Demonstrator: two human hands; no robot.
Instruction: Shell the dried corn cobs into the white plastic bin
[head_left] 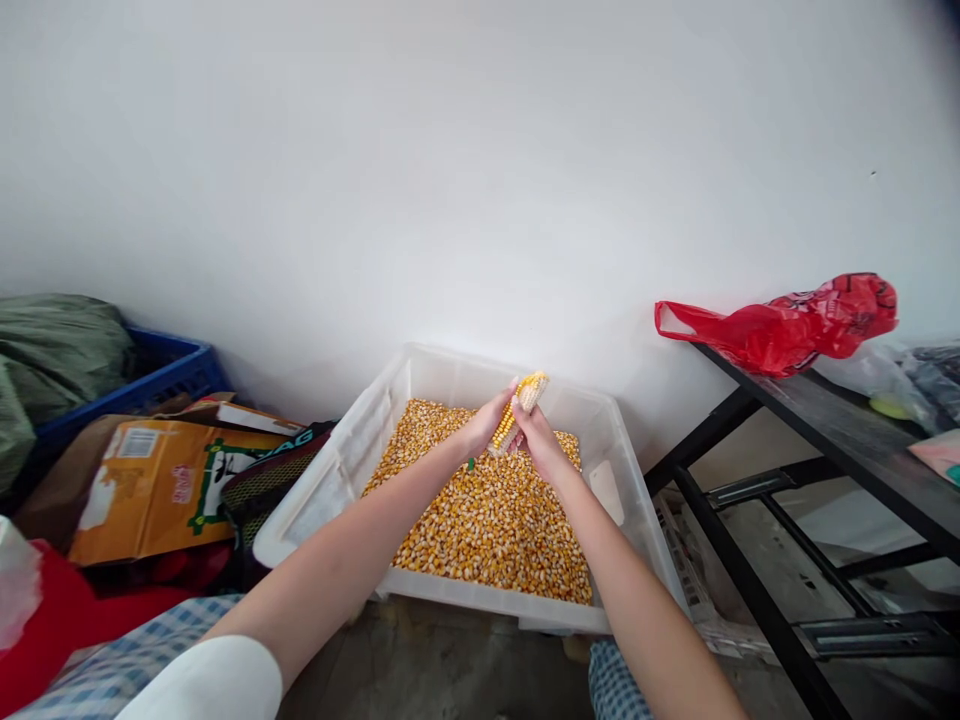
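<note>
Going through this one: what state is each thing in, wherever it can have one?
Left hand: closed around the corn cob
Right hand: gripping the same cob
Corn cob: partly stripped, yellow kernels left on one side
Loose kernels: spread in a heap
Clear plastic bin: open-topped, partly filled
Red plastic bag: crumpled
Orange cardboard box: worn, printed surface torn
Blue crate: open-topped
Green sheeting: wrinkled
</note>
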